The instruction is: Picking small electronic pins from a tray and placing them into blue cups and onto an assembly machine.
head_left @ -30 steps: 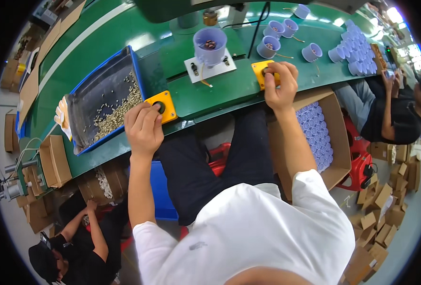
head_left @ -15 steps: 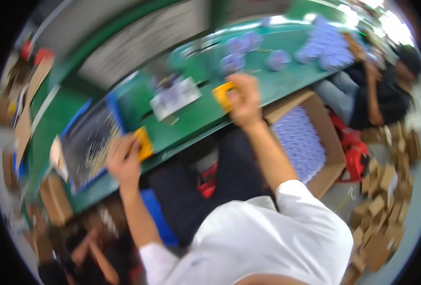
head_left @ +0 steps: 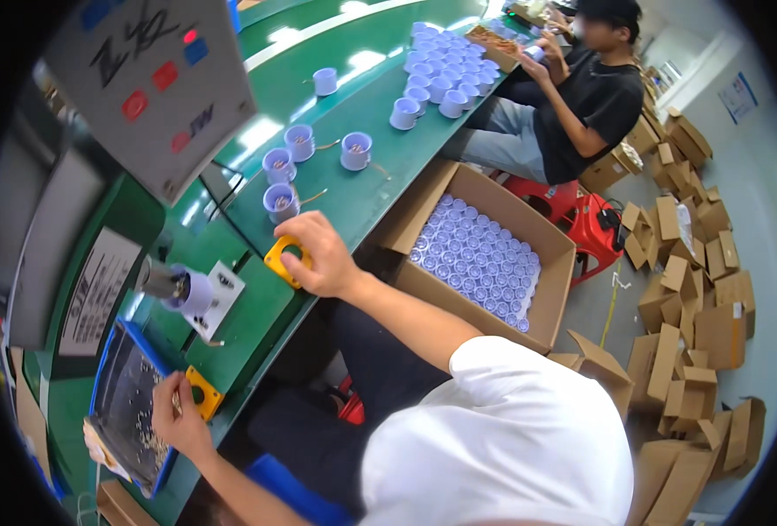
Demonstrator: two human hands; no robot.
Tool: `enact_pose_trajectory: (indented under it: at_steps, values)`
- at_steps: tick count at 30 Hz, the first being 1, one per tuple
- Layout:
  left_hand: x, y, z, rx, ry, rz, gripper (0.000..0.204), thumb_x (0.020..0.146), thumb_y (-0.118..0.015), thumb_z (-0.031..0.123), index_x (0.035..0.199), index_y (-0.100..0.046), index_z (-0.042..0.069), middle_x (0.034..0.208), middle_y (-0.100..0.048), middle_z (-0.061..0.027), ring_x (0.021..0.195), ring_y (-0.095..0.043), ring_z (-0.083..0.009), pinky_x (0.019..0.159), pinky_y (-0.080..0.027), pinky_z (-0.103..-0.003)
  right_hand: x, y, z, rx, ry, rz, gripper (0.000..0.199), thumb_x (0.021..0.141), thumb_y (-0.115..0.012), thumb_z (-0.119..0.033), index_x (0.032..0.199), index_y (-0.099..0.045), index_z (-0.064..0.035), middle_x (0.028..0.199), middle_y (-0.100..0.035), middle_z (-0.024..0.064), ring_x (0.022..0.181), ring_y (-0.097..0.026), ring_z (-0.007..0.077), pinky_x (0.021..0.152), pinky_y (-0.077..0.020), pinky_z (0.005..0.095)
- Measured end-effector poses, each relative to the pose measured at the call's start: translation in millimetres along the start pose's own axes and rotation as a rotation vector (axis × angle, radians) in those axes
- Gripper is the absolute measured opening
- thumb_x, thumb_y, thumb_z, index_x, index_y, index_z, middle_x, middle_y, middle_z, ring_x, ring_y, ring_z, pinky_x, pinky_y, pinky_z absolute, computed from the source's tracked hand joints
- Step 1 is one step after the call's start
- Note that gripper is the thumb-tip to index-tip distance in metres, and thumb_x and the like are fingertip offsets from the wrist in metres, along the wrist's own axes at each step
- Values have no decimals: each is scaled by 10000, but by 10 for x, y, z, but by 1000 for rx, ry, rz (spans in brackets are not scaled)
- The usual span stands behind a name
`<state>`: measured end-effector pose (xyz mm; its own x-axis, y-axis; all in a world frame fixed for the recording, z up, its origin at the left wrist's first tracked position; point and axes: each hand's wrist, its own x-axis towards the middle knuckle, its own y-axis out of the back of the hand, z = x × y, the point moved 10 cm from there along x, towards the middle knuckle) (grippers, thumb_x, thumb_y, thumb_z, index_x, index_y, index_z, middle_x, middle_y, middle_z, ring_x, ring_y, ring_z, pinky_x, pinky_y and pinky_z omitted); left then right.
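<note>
My right hand (head_left: 317, 256) is curled around a yellow button housing (head_left: 276, 266) at the bench's front edge, thumb at its round opening. My left hand (head_left: 180, 419) is beside a second yellow housing (head_left: 210, 403); its fingers are bent together, and whatever is in them is too small to make out. Between and behind the hands, a lilac cup-shaped part (head_left: 199, 294) sits on a white fixture plate (head_left: 227, 282), under the grey metal head (head_left: 156, 279) of a bench machine.
Left of the machine lies a blue-rimmed tray (head_left: 125, 421) of small pale pieces. Several lilac cups (head_left: 356, 151) stand along the green bench (head_left: 345, 197). Right of my legs is a carton (head_left: 551, 298) packed with lilac parts. A seated co-worker (head_left: 590, 96) handles a part beyond it.
My view has swung round and sharpened, so bench and hands sit further left in the picture. Both hands remain at the yellow housings.
</note>
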<state>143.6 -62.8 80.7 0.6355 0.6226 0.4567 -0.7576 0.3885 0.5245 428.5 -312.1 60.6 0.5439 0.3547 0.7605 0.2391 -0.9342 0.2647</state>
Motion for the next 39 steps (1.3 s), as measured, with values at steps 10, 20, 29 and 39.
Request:
enact_pose_trajectory:
  at_steps: [10,20,29,39]
  values:
    - [647,-186,884,78,-222,-73,143,927,-782,75,1048,-800,0,953,-758,-104,867,-717,-212,809,-531,-309,-111,5,170,-54,-62,-20,307,922,-695,-102,1217,-677,-17,1192,-684,165,1116,-626,354,989,-503,436]
    - [1283,-650,1002,184,-74,-397,251,887,-849,219,996,-828,-7,841,-677,-71,769,-632,-140,702,-483,-304,-112,-41,134,-47,-10,-22,234,924,-701,-131,1131,-712,-21,1202,-691,147,1116,-631,341,979,-513,429]
    - [1358,-966,1095,259,-142,-619,318,905,-774,276,1035,-820,-11,886,-781,-189,739,-711,-260,731,-541,-362,-10,31,75,-56,-3,5,193,895,-706,-103,1061,-721,-6,1157,-699,165,1098,-637,368,974,-511,449]
    - [-423,-103,271,203,-295,221,158,905,-789,95,1035,-797,4,836,-684,-137,786,-680,-316,735,-540,-418,-50,192,-65,-14,30,46,97,858,-698,-83,932,-691,-21,1012,-742,122,1057,-678,362,952,-550,452]
